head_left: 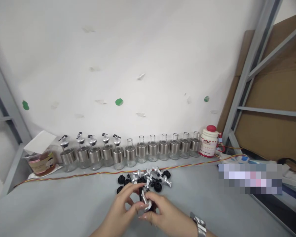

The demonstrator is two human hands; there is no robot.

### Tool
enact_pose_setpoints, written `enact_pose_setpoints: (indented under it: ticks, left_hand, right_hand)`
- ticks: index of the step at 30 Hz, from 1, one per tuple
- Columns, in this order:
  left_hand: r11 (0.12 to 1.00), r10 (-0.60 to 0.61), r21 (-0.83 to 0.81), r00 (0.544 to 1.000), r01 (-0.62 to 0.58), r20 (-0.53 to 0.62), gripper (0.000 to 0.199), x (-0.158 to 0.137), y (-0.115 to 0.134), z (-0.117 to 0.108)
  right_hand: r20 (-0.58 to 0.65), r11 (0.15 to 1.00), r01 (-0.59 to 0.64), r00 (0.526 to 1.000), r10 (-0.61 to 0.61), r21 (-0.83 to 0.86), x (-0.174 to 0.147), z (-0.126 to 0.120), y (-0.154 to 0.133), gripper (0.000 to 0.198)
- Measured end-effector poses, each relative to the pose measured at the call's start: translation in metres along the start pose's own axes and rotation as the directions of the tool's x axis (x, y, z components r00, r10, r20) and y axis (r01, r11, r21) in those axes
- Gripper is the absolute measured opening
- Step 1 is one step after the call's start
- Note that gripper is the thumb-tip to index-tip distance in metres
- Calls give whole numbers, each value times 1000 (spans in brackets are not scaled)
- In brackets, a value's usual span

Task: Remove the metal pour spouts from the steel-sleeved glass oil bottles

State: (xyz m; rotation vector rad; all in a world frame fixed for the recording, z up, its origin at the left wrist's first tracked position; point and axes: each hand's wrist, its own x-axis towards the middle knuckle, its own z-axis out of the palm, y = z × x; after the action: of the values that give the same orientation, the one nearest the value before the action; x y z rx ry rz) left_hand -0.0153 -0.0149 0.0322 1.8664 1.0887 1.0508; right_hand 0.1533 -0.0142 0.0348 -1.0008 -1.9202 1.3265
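Observation:
Low in the middle of the view, both my hands are closed around a silver and black pour spout (146,200). My left hand (122,209) has its index finger along the top of the black part and its thumb against the silver part. From the other side, my right hand (164,210) pinches the silver part between thumb and fingers. The underside of the spout is hidden by my fingers. Just beyond my hands lies a loose pile of silver pour spouts (149,176). Black stoppers (158,187) are mixed in with them.
Along the white wall stands a row of glass bottles with metal bands; several on the left carry spouts (116,140), while several bottles (153,148) have open necks. A honey-coloured jar (41,166) and a red-lidded canister (209,143) flank them. A twisted cable (88,174) crosses the grey table (71,204).

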Motion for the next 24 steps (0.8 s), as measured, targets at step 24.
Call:
enact_pose_setpoints:
  ticks: [24]
  left_hand:
    - [976, -172, -172, 959, 135, -226, 15, 4, -31, 11]
  right_hand:
    - [-29, 888, -186, 975, 218, 420, 22, -16, 23, 57]
